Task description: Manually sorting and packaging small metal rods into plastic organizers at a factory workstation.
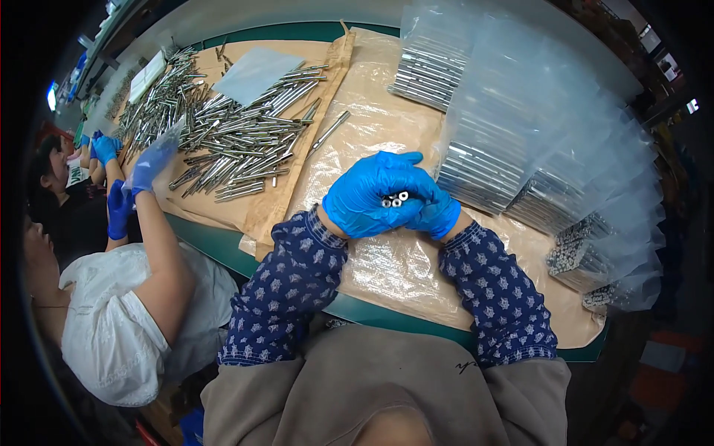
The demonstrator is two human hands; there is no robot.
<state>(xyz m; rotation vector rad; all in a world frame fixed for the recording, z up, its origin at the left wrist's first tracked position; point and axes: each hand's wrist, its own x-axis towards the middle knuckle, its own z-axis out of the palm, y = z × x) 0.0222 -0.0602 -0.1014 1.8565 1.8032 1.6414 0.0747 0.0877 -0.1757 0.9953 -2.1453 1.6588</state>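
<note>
Both gloved hands [363, 198] curled around several ring-ended metal pieces [396, 202]

Single head-worn fisheye view, from above the worktable [372, 312], facing steeply down, fairly near; straight edges bowed

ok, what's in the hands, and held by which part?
A small bunch of metal pieces, cupped between left hand and right hand. Only round, holed ends show; the hands hide the rest, so the exact grip point can't be told.
</note>
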